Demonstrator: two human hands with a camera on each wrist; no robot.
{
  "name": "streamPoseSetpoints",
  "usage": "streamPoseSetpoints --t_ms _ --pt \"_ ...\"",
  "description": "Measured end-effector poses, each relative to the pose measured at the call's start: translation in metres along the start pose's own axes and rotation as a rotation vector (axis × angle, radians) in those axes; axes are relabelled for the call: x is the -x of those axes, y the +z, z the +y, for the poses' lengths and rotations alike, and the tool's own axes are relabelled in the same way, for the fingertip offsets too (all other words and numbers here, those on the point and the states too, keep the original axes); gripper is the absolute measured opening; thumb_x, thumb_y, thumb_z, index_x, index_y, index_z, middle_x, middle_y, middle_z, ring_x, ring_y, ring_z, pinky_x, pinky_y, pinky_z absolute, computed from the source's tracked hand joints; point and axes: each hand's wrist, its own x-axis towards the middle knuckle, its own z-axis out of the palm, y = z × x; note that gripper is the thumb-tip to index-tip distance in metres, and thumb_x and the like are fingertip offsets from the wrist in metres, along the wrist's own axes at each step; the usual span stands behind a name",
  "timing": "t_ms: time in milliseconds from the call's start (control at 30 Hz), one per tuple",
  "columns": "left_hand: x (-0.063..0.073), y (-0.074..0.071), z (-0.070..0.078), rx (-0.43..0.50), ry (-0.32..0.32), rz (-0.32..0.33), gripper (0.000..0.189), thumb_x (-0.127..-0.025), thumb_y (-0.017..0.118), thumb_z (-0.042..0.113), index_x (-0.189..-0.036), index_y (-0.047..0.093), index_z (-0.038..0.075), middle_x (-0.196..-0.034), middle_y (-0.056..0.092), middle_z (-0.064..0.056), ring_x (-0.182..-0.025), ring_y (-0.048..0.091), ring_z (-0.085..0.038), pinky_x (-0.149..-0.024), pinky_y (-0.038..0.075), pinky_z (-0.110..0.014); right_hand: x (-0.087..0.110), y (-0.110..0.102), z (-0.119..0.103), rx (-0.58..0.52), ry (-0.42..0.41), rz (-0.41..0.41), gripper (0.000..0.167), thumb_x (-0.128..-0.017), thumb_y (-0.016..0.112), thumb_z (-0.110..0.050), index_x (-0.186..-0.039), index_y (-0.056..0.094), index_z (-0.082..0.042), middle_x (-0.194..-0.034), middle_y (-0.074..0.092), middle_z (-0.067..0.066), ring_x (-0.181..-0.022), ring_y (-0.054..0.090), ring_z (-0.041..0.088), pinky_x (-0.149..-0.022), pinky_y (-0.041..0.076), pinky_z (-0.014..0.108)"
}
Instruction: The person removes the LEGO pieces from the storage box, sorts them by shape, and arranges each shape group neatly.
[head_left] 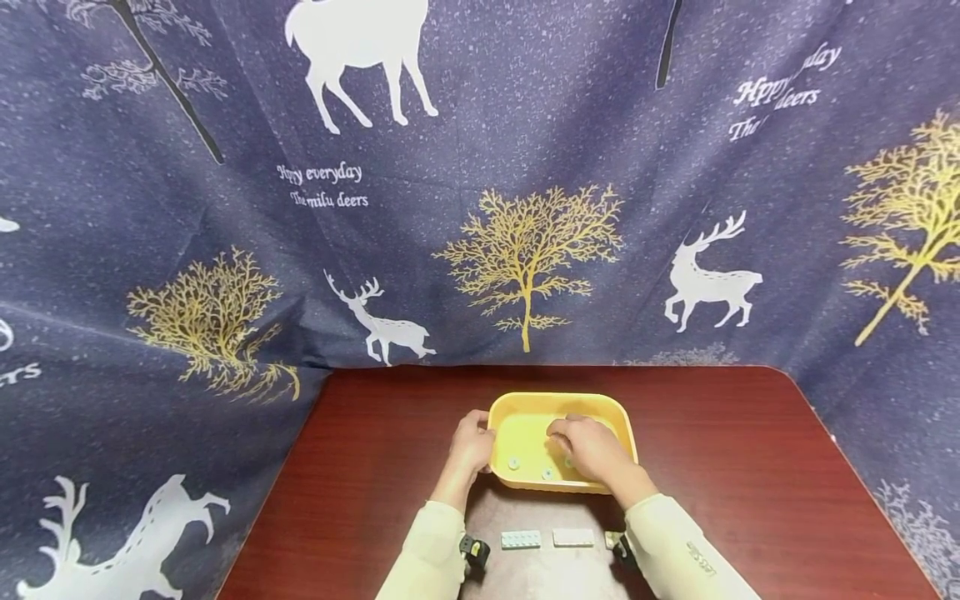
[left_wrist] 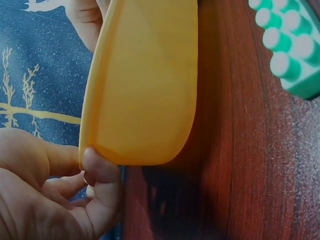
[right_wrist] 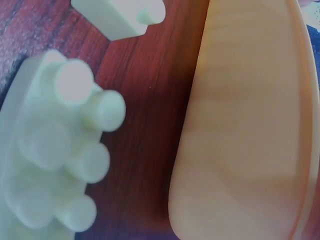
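Observation:
A yellow plastic bin (head_left: 525, 402) stands on the table in the head view. My left hand (head_left: 472, 442) grips its left end; in the left wrist view the thumb and fingers (left_wrist: 102, 175) pinch the bin's rim. Inside the bin my right hand (head_left: 591, 446) reaches down with bent fingers, and its fingertips are hidden, so whether it holds anything does not show. Small pale round pieces (head_left: 513, 463) lie on the bin's floor, close to the right hand. The right wrist view shows the bin's outer wall (right_wrist: 245, 130) but not the hand's grip.
In front of the bin lie a teal studded toy brick (head_left: 521, 539) and a whitish one (head_left: 573, 537). Another pale brick (head_left: 611, 539) is partly covered by the right wrist. A patterned blue cloth (head_left: 480, 150) hangs behind the dark red table (head_left: 720, 450).

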Motion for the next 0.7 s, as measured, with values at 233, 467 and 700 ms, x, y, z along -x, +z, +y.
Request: streamPoseSetpoints --t_ms 233,467,700 --pt "-0.001 0.0 0.001 -0.002 -0.008 0.001 0.033 -0.101 0.052 0.001 -0.134 0.056 -0.003 -0.098 0.066 -0.03 -0.048 0.05 -0.017 -0.036 0.042 -0.021 0.0 -0.004 -0.003 0.001 0.005 -0.025 0.018 -0.088 0.081 -0.026 -0.103 0.075 -0.018 -0.093 0.071 -0.003 -0.08 0.068 0.018 -0.07 0.057 0.039" --pt "-0.002 0.001 0.0 0.01 -0.016 -0.005 0.035 -0.1 0.051 0.001 -0.134 0.057 -0.001 -0.097 0.066 -0.03 -0.047 0.051 -0.017 -0.036 0.043 -0.021 0.003 -0.008 -0.007 0.002 0.056 -0.051 0.02 -0.089 0.079 -0.029 -0.105 0.072 -0.02 -0.077 0.068 -0.011 -0.071 0.064 0.012 -0.066 0.054 0.035" --pt "-0.003 0.001 -0.001 0.018 -0.02 -0.001 0.036 -0.099 0.051 0.0 -0.134 0.057 -0.001 -0.096 0.067 -0.029 -0.047 0.05 -0.016 -0.036 0.042 -0.021 0.011 -0.017 -0.017 -0.021 0.053 -0.051 0.019 -0.089 0.078 -0.033 -0.101 0.071 -0.021 -0.071 0.059 -0.018 -0.065 0.054 0.004 -0.059 0.048 0.027"
